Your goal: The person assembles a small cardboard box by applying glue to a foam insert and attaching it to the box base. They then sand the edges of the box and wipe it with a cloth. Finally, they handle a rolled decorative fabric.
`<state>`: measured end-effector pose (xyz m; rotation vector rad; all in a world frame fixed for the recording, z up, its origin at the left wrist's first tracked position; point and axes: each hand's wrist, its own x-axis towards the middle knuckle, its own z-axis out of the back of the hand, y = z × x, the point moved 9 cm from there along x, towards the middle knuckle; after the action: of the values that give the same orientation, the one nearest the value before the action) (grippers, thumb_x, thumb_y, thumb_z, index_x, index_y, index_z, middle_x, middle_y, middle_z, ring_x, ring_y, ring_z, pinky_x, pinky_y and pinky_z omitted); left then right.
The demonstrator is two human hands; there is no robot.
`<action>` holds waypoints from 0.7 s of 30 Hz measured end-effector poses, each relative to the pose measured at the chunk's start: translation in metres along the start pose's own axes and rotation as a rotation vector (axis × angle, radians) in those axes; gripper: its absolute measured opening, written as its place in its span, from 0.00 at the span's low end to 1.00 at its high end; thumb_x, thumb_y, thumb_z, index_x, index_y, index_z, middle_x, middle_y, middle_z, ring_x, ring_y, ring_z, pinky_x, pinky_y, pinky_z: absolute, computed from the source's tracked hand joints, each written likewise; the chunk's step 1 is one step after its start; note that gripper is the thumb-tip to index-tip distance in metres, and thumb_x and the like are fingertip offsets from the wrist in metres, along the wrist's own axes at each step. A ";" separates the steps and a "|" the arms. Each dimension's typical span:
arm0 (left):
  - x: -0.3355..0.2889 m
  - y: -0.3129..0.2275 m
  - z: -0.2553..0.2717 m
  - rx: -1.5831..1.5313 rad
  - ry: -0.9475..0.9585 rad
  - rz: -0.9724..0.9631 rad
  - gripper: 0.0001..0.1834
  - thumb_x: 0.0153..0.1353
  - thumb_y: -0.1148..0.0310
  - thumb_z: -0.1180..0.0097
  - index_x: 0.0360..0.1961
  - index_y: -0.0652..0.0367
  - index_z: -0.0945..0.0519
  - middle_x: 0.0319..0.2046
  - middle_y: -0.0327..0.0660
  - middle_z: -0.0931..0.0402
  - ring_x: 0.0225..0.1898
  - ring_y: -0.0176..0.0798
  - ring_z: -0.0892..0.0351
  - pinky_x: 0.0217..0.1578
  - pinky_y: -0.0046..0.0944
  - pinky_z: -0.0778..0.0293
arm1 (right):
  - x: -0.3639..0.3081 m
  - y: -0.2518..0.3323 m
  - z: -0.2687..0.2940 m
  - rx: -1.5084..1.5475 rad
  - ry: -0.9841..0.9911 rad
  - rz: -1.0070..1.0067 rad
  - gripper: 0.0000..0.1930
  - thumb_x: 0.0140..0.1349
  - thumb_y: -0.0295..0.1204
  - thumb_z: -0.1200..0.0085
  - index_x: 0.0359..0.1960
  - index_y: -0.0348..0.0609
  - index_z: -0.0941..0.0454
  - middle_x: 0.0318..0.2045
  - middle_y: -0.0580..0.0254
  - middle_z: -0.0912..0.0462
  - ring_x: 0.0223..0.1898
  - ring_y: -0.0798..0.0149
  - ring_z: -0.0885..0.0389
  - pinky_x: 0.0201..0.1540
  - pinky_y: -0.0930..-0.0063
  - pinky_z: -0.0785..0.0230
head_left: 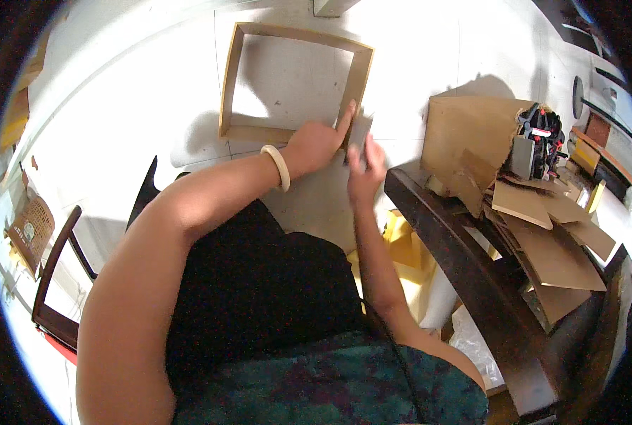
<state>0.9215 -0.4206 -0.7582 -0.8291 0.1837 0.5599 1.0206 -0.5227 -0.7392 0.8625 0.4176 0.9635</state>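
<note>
A light-brown rectangular frame (234, 78), open in the middle, stands on the white tiled floor ahead of me. My left hand (317, 146) is closed at its near right corner, with the index finger stretched along the inside of the right wall. Just outside that corner, my right hand (367, 170) grips a small flat grey piece (360, 132) against or close beside the wall. Blur hides exactly what the piece is and whether it touches. A pale bangle (279, 168) circles my left wrist.
To the right, a dark wooden chair or bench (465, 276) carries stacked cardboard pieces (546, 248). Beyond it stands a cardboard box (461, 127) beside black-and-red items (543, 138). Yellow material (404, 262) lies below my right forearm. A dark chair frame (54, 276) is at left.
</note>
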 end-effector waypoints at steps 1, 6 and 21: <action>-0.003 -0.001 0.000 -0.014 0.005 0.005 0.57 0.61 0.70 0.40 0.80 0.63 0.67 0.26 0.58 0.16 0.27 0.62 0.15 0.31 0.61 0.19 | -0.038 -0.010 0.002 0.136 0.010 -0.300 0.26 0.65 0.23 0.36 0.65 0.33 0.24 0.54 0.50 0.17 0.56 0.57 0.19 0.63 0.63 0.29; -0.005 -0.015 0.013 0.065 0.020 -0.020 0.52 0.59 0.73 0.44 0.79 0.70 0.61 0.23 0.55 0.17 0.24 0.58 0.17 0.27 0.55 0.21 | 0.118 0.001 -0.013 0.201 -0.124 -0.123 0.25 0.63 0.25 0.32 0.63 0.40 0.19 0.45 0.55 0.17 0.44 0.61 0.20 0.51 0.69 0.26; 0.000 -0.011 0.005 -0.034 0.068 0.021 0.50 0.62 0.73 0.48 0.79 0.70 0.63 0.26 0.57 0.16 0.26 0.62 0.16 0.29 0.56 0.20 | 0.144 -0.006 -0.019 0.232 -0.071 -0.144 0.25 0.64 0.23 0.35 0.64 0.38 0.21 0.56 0.47 0.18 0.56 0.55 0.20 0.60 0.63 0.27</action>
<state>0.9273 -0.4231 -0.7479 -0.8804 0.2460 0.5555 1.0875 -0.3937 -0.7473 1.0583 0.5297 0.7588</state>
